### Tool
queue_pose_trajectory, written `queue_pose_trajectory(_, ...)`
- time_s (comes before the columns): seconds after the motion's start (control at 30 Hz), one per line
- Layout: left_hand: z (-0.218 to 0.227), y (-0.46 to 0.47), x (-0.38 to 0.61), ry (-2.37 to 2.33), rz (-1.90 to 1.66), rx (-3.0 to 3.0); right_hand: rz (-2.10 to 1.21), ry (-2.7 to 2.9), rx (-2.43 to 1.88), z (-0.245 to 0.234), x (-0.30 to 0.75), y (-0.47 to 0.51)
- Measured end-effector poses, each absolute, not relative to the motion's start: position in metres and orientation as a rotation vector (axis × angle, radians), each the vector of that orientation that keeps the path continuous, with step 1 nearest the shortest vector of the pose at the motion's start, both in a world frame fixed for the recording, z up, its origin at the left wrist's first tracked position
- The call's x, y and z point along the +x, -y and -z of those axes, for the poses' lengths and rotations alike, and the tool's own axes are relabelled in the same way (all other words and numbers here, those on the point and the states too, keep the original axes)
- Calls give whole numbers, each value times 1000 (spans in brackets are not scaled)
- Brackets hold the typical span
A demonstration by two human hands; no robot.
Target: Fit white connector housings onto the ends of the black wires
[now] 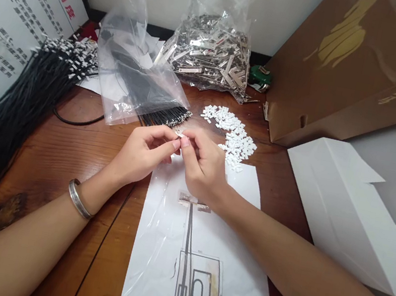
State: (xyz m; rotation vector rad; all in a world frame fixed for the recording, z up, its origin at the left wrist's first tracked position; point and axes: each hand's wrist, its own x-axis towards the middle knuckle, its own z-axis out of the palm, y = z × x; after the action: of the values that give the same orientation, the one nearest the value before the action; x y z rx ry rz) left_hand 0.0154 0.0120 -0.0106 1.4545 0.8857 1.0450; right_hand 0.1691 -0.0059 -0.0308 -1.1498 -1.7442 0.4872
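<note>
My left hand (148, 152), with a metal bangle on its wrist, and my right hand (203, 163) meet fingertip to fingertip above the top of a printed sheet. Pinched between them is a small white connector housing (180, 134), mostly covered by the fingers. Whether a wire end sits in it, I cannot tell. Just beyond my fingers lies a bundle of black wires (163, 115) with bare metal terminals, its far part inside a clear plastic bag (134, 75). A scattered pile of white connector housings (239, 142) lies beyond my right hand.
Black wires with white ends (0, 118) are heaped at the left. A clear bag of flat metal pieces (210, 53) stands at the back, beside a green tape measure (260, 77). At right are a brown box (331, 85) and a white folded carton (348, 210). Beneath my hands lies a diagram sheet (154, 263).
</note>
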Motion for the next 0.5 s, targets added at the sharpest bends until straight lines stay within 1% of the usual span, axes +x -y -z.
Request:
queue_pose_trajectory(0.13, 10, -12, 13, -895, -1013, 1534, -460, 1706, -1060, 32, 168, 4)
queue_pose_trajectory(0.27, 13, -12, 9, -861, -1000, 1603, -354, 1716, -993, 35, 169, 3)
queue_pose_trajectory(0.5, 12, -11, 9, -894, -990, 1634, -227, 1770, -1000, 36, 171, 3)
